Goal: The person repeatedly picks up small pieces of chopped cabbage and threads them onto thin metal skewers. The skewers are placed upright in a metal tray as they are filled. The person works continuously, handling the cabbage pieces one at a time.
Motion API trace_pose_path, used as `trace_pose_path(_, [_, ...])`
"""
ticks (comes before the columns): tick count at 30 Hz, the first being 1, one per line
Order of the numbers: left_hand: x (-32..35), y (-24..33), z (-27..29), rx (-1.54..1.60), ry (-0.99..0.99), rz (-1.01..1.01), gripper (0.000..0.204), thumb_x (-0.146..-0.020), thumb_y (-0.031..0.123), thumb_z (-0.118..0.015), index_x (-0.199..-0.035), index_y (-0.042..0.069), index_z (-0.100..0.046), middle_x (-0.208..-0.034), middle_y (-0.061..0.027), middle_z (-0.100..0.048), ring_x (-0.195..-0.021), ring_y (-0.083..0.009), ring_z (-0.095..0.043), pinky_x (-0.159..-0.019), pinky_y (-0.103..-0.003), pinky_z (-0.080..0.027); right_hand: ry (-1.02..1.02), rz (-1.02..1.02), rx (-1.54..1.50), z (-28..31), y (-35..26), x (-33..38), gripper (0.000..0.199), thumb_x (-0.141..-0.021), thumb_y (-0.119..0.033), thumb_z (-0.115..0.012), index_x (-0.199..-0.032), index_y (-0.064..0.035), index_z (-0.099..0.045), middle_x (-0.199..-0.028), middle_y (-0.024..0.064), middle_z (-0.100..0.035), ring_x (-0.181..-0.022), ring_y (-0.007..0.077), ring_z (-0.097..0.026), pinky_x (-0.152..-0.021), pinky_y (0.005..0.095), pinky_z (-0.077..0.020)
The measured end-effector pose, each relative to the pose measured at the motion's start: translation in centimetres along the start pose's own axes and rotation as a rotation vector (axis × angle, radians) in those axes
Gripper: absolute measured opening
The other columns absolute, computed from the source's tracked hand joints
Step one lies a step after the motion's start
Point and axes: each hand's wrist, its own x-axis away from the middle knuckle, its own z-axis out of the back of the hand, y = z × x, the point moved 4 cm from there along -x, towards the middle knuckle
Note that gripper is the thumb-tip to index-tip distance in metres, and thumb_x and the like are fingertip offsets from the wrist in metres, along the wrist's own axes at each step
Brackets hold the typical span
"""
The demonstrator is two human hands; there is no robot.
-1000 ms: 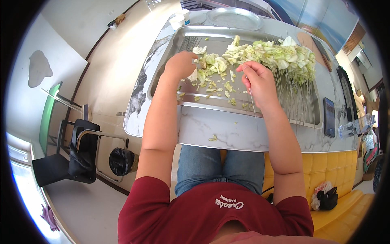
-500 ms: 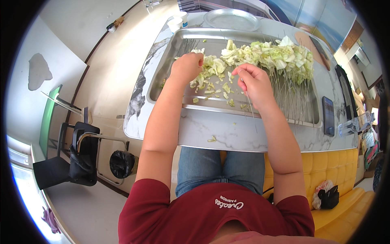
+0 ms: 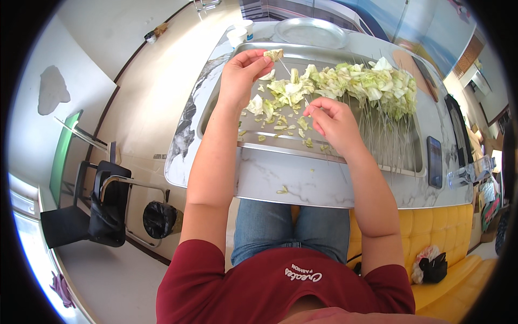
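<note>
My left hand (image 3: 241, 76) is raised over the left part of a metal tray (image 3: 272, 141), pinching a piece of cabbage leaf (image 3: 274, 54). A thin metal skewer (image 3: 284, 66) slants from that piece down toward my right hand (image 3: 332, 121). The fingers of my right hand close on the skewer, above the tray's middle. Loose cabbage pieces (image 3: 288, 92) and small scraps lie between and below my hands. On the tray's right side, cabbage threaded on several skewers (image 3: 386, 86) forms a heap, with bare skewer ends pointing toward me.
Beyond the tray are white cups (image 3: 236, 36) and a round metal plate (image 3: 312, 32). A cutting board (image 3: 407, 62) with a knife, a phone (image 3: 434, 162) and a clear plastic bottle (image 3: 470, 173) are at the right. A black chair (image 3: 108, 205) stands left; a yellow sofa (image 3: 431, 227) is lower right.
My left hand has risen away from me and now shows a cabbage piece between its fingers. My right hand has shifted slightly toward me and left, still with the skewer.
</note>
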Motion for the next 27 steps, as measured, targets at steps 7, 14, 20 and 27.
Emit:
trace_pose_path(7, [-0.1,0.1,0.2,0.042,0.008,-0.02,0.02,-0.086,0.001,-0.067,-0.104,-0.006,-0.062,-0.099,-0.013,-0.068,-0.089,-0.0184,-0.067,-0.083,-0.027,-0.056,-0.02,-0.002,0.018,-0.4,-0.1,0.2,0.014,-0.093,-0.013,-0.055,-0.088,-0.0032,-0.064,-0.057,-0.0051,-0.044,-0.051,0.0021,-0.035,-0.047,0.0216,-0.0265])
trace_pose_path(14, [0.3,0.5,-0.6,-0.128,-0.004,-0.111,0.017,-0.086,0.0,-0.066,-0.102,-0.004,-0.062,-0.095,-0.0106,-0.069,-0.087,-0.017,-0.067,-0.081,-0.026,-0.055,-0.015,0.021,-0.006,-0.3,0.3,0.0,0.015,-0.094,-0.014,-0.055,-0.088,-0.0027,-0.064,-0.058,-0.005,-0.045,-0.051,0.0018,-0.036,-0.046,0.0209,-0.0266])
trace_pose_path(20, [1.3,1.3,-1.6,-0.552,0.114,-0.243,0.02,-0.08,0.004,-0.073,-0.097,-0.003,-0.064,-0.087,-0.0076,-0.07,-0.081,-0.0115,-0.067,-0.075,-0.023,-0.054,-0.023,-0.027,-0.052,-0.4,0.0,0.2,0.016,-0.094,-0.014,-0.054,-0.087,-0.0027,-0.064,-0.056,-0.005,-0.043,-0.048,0.0019,-0.034,-0.044,0.0206,-0.0249])
trace_pose_path(27, [2.0,2.0,-2.1,-0.661,0.168,-0.332,0.021,-0.077,0.007,-0.074,-0.096,0.001,-0.067,-0.083,-0.0056,-0.07,-0.077,-0.011,-0.068,-0.072,-0.024,-0.054,-0.032,-0.088,-0.193,-0.4,-0.5,0.5,0.018,-0.094,-0.013,-0.054,-0.09,-0.001,-0.066,-0.054,-0.005,-0.041,-0.044,0.0017,-0.03,-0.041,0.0205,-0.0218])
